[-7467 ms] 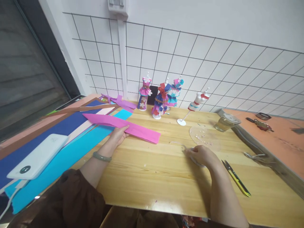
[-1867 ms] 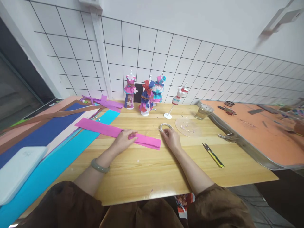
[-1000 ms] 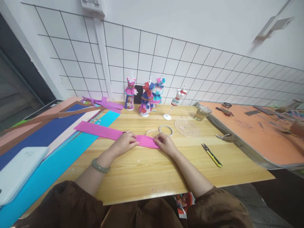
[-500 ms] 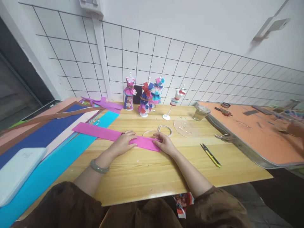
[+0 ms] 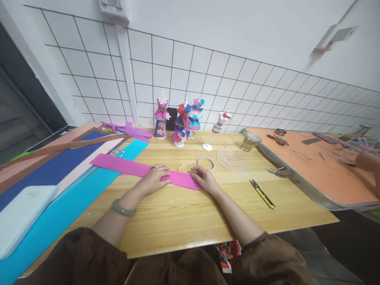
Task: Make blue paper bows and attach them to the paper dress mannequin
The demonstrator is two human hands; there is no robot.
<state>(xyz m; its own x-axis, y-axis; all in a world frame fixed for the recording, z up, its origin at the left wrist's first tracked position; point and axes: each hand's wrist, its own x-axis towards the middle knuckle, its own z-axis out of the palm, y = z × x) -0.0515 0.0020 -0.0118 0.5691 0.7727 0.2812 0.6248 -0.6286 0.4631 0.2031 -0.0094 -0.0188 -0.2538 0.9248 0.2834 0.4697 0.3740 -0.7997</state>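
A long bright pink paper strip point(image 5: 118, 164) lies across the wooden table, its left part over blue and coloured sheets. My left hand point(image 5: 156, 176) bears on the middle of the strip, fingers along the far edge and thumb at the near one. At the strip's right end, my right hand point(image 5: 204, 177) grips it between thumb and fingers. Just behind my right hand lies a roll of white tape point(image 5: 206, 158), with a thin loose piece beside it. Yellow-handled thread snips point(image 5: 262, 194) rest on the table to the right.
Several small dress-form figures point(image 5: 181, 124) stand by the wall. A clear disc with small beads point(image 5: 230, 160) and a glass cup point(image 5: 251, 141) are at the back right. Coloured sheets point(image 5: 74, 166) and a white flat box point(image 5: 28, 215) lie left. Another person's hand point(image 5: 368, 164) is over an orange-topped table.
My hands and the pink strip have hardly moved. The view has shifted very slightly. The other person's hand at the far right has moved a little to the left.
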